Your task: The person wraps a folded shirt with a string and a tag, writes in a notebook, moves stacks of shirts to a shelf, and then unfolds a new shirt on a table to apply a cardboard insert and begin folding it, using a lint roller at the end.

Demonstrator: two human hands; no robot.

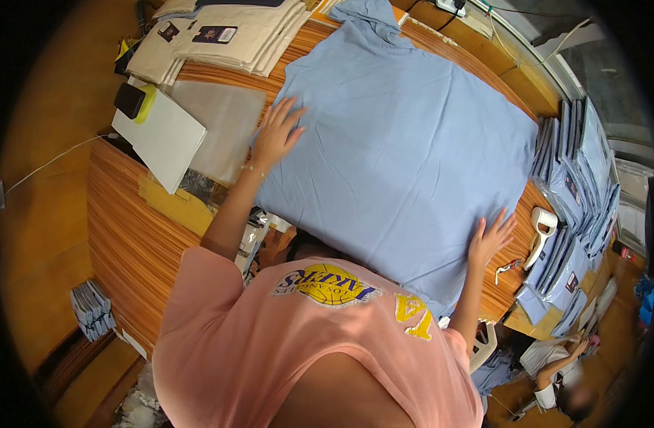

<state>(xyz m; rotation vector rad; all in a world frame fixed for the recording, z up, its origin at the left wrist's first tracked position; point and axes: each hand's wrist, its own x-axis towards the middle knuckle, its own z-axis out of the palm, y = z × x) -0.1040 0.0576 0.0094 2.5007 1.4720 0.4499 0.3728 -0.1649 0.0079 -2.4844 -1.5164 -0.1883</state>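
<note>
A light blue shirt (391, 150) lies spread over the wooden table, its collar end at the far side and a few soft creases running through it. My left hand (275, 134) rests with fingers spread on the shirt's left edge. At the near right edge of the cloth, my right hand (489, 241) lies flat, its fingers apart. Neither hand grips anything. The shirt's near edge hangs over the table's front, close to my body.
Beige folded garments (237, 39) are stacked far left, near clear plastic bags (223, 128) and white sheets (163, 135). A white handheld scanner (541, 232) and a small cutter-like tool (507, 269) lie right, beside bagged blue shirts (566, 171). Another person (555, 371) is at lower right.
</note>
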